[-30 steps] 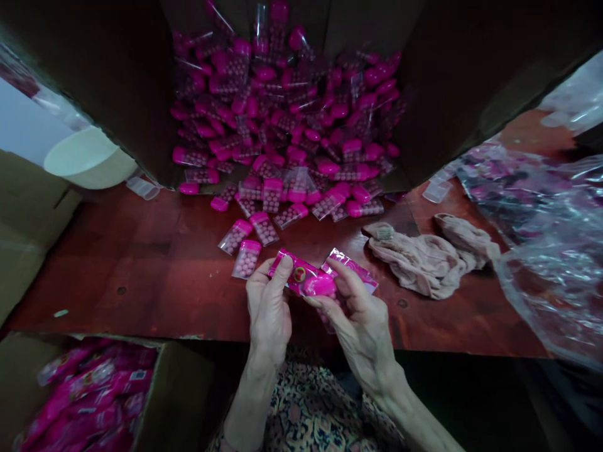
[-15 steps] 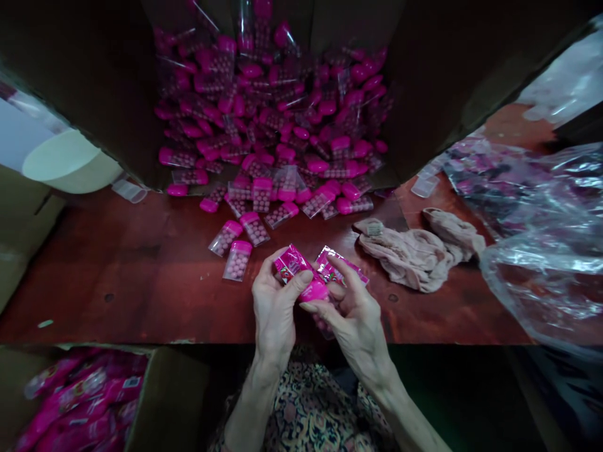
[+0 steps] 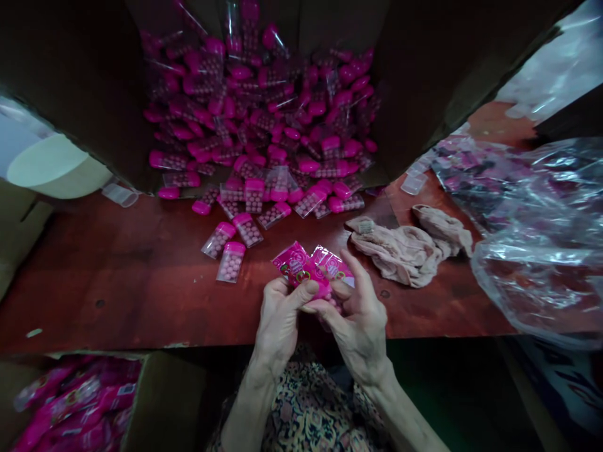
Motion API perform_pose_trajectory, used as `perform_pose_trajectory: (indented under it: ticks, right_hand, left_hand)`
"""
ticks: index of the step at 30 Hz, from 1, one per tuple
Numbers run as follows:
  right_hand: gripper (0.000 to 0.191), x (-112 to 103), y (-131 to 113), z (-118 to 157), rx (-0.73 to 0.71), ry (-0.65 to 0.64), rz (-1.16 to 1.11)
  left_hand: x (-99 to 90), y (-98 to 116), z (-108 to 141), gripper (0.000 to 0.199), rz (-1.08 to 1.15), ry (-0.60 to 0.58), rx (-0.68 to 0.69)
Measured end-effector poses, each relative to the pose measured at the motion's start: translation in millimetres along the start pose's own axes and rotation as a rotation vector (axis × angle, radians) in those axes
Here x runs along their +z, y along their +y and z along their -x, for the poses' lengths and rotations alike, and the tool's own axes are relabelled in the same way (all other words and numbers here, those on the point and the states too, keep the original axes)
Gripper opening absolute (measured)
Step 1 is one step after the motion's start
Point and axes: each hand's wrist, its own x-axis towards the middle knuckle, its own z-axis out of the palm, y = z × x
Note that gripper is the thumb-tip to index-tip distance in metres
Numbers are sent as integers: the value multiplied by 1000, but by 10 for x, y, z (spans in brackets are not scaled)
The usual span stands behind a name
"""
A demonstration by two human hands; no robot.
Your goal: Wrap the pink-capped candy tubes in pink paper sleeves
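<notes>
Head view, pink foil sachets [image 3: 304, 267] gripped between left hand [image 3: 279, 320] and right hand [image 3: 360, 320] at 6 o'clock, above the red wooden bench [image 3: 117, 295], clear packets of pink pellets [image 3: 247, 229] heaped at 12 o'clock, crumpled beige fabric [image 3: 405, 248] at 3 o'clock.

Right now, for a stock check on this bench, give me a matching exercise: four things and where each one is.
Things:
1. crumpled beige stocking
2. pink foil packets
3. pink-capped clear tubes
4. shiny pink wrapper

Places:
A. held between the left hand and the right hand
B. heaped in and spilling from the far cardboard box
C. on the wooden bench, right of the hands
D. in the near cardboard box, lower left

Pairs: 1-C, 2-D, 3-B, 4-A
</notes>
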Motion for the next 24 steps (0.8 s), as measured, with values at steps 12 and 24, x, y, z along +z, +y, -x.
perform_pose_trajectory:
  ticks: [12,24]
  right_hand:
    - [11,-72,-128,149,158,-147,-160]
    - [9,-23,-165,218,133,-71,-205]
  left_hand:
    - [9,95,-28,25,88,128,64]
    - [-62,160,69,20,-35,25,-69]
